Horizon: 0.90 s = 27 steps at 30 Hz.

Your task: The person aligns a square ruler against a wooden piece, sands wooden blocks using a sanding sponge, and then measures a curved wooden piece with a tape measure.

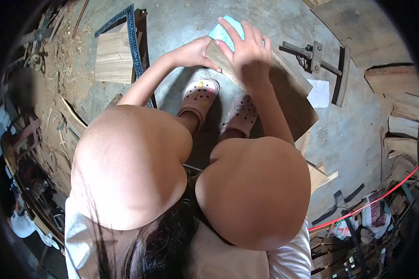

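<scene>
Knees (130,162) loom nearest. Left hand (195,52) grips the wooden block (287,75) at one end (likely stiff, weighty); right hand (250,58) clasps a turquoise pad (220,33), probably light.

Grey floor (358,135), scattered wood shavings (74,65), planks (402,126) along the right.

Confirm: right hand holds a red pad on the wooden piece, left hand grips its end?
Colour's wrong: the head view shows the pad is turquoise. The right hand does hold it on the wooden piece, whose end the left hand grips.
</scene>
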Motion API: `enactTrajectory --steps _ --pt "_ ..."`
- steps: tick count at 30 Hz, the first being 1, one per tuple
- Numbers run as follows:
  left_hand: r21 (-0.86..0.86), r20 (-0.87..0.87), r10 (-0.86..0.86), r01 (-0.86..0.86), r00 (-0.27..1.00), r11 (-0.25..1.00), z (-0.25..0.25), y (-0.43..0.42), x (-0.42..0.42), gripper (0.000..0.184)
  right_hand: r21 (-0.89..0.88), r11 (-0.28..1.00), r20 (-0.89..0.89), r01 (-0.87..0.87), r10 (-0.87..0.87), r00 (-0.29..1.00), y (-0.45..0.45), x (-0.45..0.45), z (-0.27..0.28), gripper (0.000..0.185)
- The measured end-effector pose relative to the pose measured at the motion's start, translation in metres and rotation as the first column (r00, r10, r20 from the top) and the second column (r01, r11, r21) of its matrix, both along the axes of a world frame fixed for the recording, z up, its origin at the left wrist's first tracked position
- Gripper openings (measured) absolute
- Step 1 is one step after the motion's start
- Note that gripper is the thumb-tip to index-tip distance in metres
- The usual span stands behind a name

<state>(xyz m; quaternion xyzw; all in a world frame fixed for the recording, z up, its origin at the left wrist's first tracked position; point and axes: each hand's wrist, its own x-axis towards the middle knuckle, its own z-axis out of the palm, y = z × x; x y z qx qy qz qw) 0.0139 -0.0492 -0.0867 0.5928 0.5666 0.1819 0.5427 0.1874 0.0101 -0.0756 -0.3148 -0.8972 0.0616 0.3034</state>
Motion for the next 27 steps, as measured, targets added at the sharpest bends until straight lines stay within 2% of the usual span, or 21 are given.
enactTrajectory --steps 2,3,5,7,9,12,14,16,18,19,20,22,24,25,26,27 --pt "0.229 0.042 0.028 -0.037 0.999 0.973 -0.014 -0.005 -0.001 0.101 -0.050 0.998 0.081 0.033 -0.029 0.996 0.000 0.025 0.004 0.048" --pt "0.206 0.049 0.030 -0.039 0.998 0.978 -0.014 -0.004 -0.001 0.101 -0.070 0.997 0.129 0.045 -0.036 0.991 0.001 0.046 0.007 0.049" --pt "0.164 0.073 0.043 -0.055 0.996 0.985 -0.016 -0.004 0.001 0.101 -0.266 0.962 -0.058 0.059 -0.077 0.995 0.002 0.110 0.000 0.046" --pt "0.173 0.111 0.040 -0.059 0.993 0.983 -0.020 -0.005 0.001 0.101 -0.210 0.938 0.105 0.277 -0.260 0.960 -0.012 0.178 0.006 0.043" --pt "0.165 0.093 0.046 -0.061 0.995 0.984 -0.017 -0.005 0.001 0.101 -0.001 0.876 0.307 0.482 -0.458 0.834 -0.034 0.223 0.013 0.041" --pt "0.183 0.093 0.053 -0.070 0.994 0.981 -0.022 -0.006 0.002 0.101 0.011 0.843 0.271 0.537 -0.519 0.810 -0.042 0.217 0.007 0.042" --pt "0.177 0.098 0.052 -0.069 0.994 0.982 -0.021 -0.005 0.000 0.100 -0.060 0.935 0.130 0.350 -0.340 0.931 -0.030 0.175 0.000 0.045" --pt "0.163 0.086 0.067 -0.080 0.994 0.983 -0.020 -0.006 0.001 0.100 -0.162 0.969 0.036 0.186 -0.183 0.983 -0.016 0.109 0.007 0.045" --pt "0.152 0.145 0.077 -0.099 0.986 0.983 -0.017 -0.008 0.003 0.100 -0.051 0.990 0.061 0.132 -0.129 0.990 -0.002 0.052 0.009 0.043" --pt "0.147 0.172 0.074 -0.100 0.982 0.984 -0.014 -0.007 0.003 0.100 0.005 0.997 -0.028 0.078 -0.078 0.997 0.005 0.028 -0.003 0.044" --pt "0.043 0.084 0.074 -0.077 0.994 0.996 -0.008 -0.006 0.002 0.100 0.065 0.997 -0.114 0.036 -0.029 0.993 0.009 0.011 -0.007 0.044" --pt "-0.170 -0.082 0.029 -0.042 0.996 0.985 0.003 -0.001 0.003 0.100 0.018 0.999 -0.089 0.028 -0.026 0.996 0.005 0.008 -0.009 0.044" --pt "-0.044 0.054 0.098 -0.096 0.994 0.994 -0.003 -0.005 0.005 0.101 -0.044 0.999 -0.101 0.024 -0.028 0.994 0.004 0.030 -0.008 0.046" --pt "0.013 0.133 0.132 -0.134 0.982 0.991 -0.008 -0.007 0.006 0.101 -0.030 0.996 -0.078 0.086 -0.088 0.993 0.000 0.056 -0.013 0.045" --pt "0.031 0.080 0.106 -0.108 0.991 0.994 -0.009 -0.005 0.005 0.101 -0.013 0.990 -0.054 0.141 -0.141 0.989 -0.004 0.085 -0.015 0.044" --pt "0.037 0.049 0.102 -0.104 0.994 0.994 -0.009 -0.004 0.005 0.102 -0.096 0.964 0.073 0.246 -0.240 0.968 -0.010 0.117 -0.005 0.044"
